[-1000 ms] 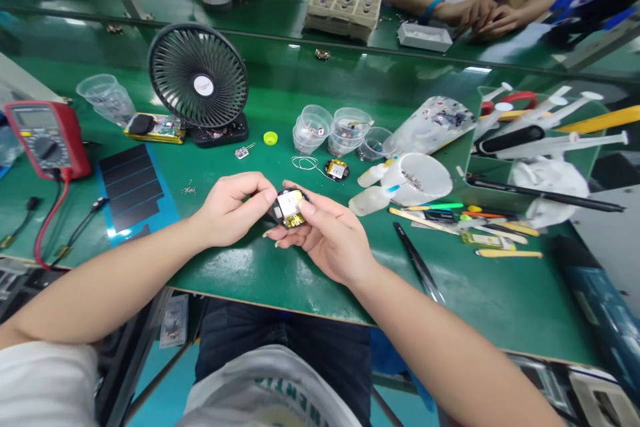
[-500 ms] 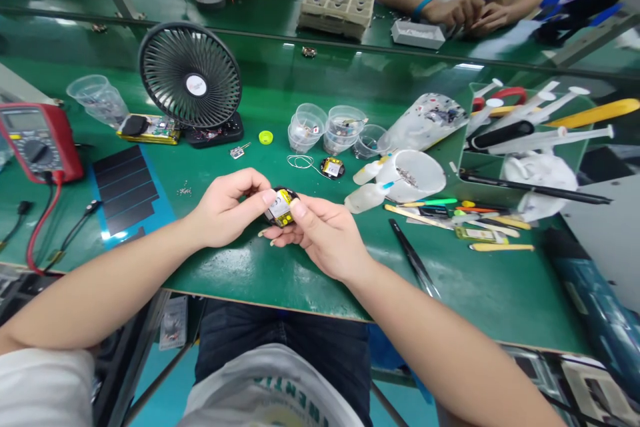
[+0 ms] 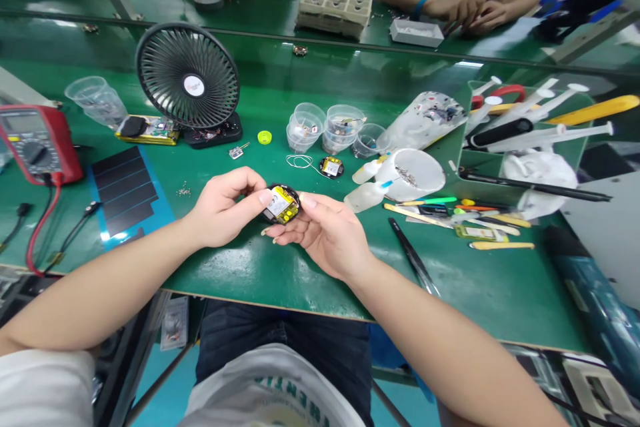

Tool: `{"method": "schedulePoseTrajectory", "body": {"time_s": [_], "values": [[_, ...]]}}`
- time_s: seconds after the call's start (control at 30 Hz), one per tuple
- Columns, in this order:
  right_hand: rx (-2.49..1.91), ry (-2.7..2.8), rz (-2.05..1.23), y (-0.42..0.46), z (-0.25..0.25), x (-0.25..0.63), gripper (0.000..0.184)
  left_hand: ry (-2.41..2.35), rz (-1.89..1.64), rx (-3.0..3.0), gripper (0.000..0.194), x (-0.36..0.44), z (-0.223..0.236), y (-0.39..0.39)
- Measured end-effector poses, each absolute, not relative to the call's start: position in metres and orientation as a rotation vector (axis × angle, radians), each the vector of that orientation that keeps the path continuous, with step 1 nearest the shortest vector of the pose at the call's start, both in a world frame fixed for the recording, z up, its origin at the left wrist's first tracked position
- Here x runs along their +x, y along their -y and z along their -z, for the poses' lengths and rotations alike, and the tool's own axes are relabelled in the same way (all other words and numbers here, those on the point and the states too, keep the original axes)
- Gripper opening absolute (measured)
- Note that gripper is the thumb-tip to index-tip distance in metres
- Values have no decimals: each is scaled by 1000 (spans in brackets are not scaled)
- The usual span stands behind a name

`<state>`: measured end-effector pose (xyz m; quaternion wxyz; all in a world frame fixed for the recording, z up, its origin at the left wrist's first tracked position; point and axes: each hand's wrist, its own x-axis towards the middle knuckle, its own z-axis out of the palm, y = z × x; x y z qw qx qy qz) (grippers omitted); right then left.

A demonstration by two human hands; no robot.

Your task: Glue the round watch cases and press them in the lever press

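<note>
One black fan (image 3: pixel 194 85) stands on the green worktop (image 3: pixel 240 273). Nearer, the left hand (image 3: pixel 223 208) pinches the left edge of a small round device (image 3: pixel 281 205), held between both hands; the right hand (image 3: pixel 333 230) clasps its right edge, thumb shifted outward, baring more yellow face. Farther right lie black tweezers (image 3: pixel 413 257).

The 2 bare forearms reach in from the lower left and lower right corners and converge near the centre of the frame. The left hand (image 3: pixel 227 210) is curled, its thumb pointing right and index finger bent above it. The right hand (image 3: pixel 333 233) is turned partly palm up, its thumb angled up and left, 2 fingertips (image 3: pixel 274 233) showing below.
</note>
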<state>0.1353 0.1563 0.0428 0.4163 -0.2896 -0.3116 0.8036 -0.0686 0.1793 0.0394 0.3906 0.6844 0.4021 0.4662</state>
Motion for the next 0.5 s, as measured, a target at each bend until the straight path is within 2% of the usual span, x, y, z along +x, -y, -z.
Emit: {"method": "schedulePoseTrajectory", "body": {"time_s": [0.5], "values": [[-782, 820, -1947, -157, -40, 135, 45, -790, -1161, 1884, 15, -73, -36, -180]]}}
